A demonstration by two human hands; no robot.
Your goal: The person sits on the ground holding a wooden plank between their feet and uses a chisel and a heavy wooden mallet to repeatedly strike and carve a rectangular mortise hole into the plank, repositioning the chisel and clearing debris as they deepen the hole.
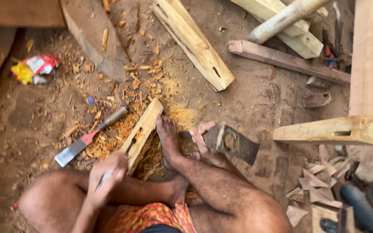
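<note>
1. The wood block point(142, 131) lies on the dirt floor point(26, 125), pinned by a bare foot point(168, 140).
2. The left hand point(109, 174) grips a chisel point(105, 176) against the block.
3. The right hand point(204, 137) closes around a hatchet point(231, 143).
4. A spare chisel point(88, 138) rests among the shavings point(113, 133).

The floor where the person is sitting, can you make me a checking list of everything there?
Surface: dirt floor, covered in sawdust and wood chips.
Job's things: wood block pinned under a bare foot; chisel set against it; axe head raised beside it.
Clutter: spare chisel, offcuts, crumpled wrapper.
Grippers: left hand grips the chisel; right hand grips the axe head.
Cables: nothing seen.
Surroundings: timber beams, wooden frame.
</note>
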